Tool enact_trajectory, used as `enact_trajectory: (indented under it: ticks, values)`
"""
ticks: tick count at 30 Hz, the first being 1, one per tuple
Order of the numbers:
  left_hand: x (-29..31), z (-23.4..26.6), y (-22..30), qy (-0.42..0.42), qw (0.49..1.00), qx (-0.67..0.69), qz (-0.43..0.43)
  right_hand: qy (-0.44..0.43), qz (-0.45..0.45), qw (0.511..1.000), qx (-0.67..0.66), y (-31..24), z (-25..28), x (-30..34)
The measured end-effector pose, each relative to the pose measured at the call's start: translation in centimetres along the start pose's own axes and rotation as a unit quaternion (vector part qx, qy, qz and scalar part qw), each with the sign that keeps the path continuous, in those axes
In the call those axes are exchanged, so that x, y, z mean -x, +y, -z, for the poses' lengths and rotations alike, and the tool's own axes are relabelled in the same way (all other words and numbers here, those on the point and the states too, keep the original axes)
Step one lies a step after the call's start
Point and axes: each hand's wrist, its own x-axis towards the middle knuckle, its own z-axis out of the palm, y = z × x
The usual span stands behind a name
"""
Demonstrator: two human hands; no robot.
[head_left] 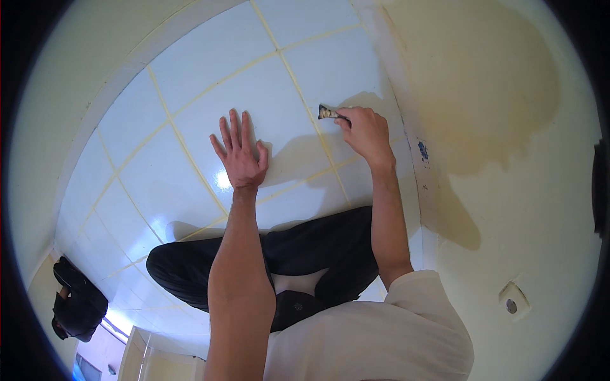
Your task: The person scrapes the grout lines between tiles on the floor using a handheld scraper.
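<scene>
On the tiled floor (229,86), the left hand (241,159) appears braced flat, fingers apart; the right hand (366,130) is clamped on a scraper-like tool (326,112), far right; scraping seems in hand; the next move calls for low, steady pressure.

Moderately bright, bluish cast on floor (216,82). Light from left; soft shadows right of left hand (243,157), far side of right hand (368,134), and on right wall (508,235). Glare spot (222,180) by left wrist. Fisheye bends grout lines (277,49); rim goes black.
</scene>
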Motion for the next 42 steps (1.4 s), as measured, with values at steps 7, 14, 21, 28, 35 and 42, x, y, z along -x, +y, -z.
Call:
enact_trajectory:
  ticks: [7,14,21,28,35,42]
  values:
    - [0.0,-0.1,-0.1,-0.001,1.000,-0.004,0.000,0.065,0.054,0.995,0.048,0.5,0.1,-0.6]
    - [0.1,-0.2,-0.1,0.002,1.000,-0.002,-0.001,0.131,0.081,0.988,0.005,0.1,-0.2,-1.6]
    - [0.2,-0.2,-0.1,0.002,1.000,0.001,0.000,0.121,0.099,0.988,-0.015,-0.6,-0.9,-1.8]
    - [0.1,-0.2,-0.1,-0.001,1.000,-0.001,0.000,0.116,0.109,0.986,-0.051,-0.4,-1.3,-1.9]
    - [0.1,0.0,0.0,-0.004,1.000,0.000,0.000,0.136,0.116,0.984,-0.021,0.0,-1.2,-2.1]
    - [0.2,-0.2,-0.2,0.000,1.000,0.001,0.000,0.141,0.107,0.984,-0.033,-0.1,-1.3,-2.3]
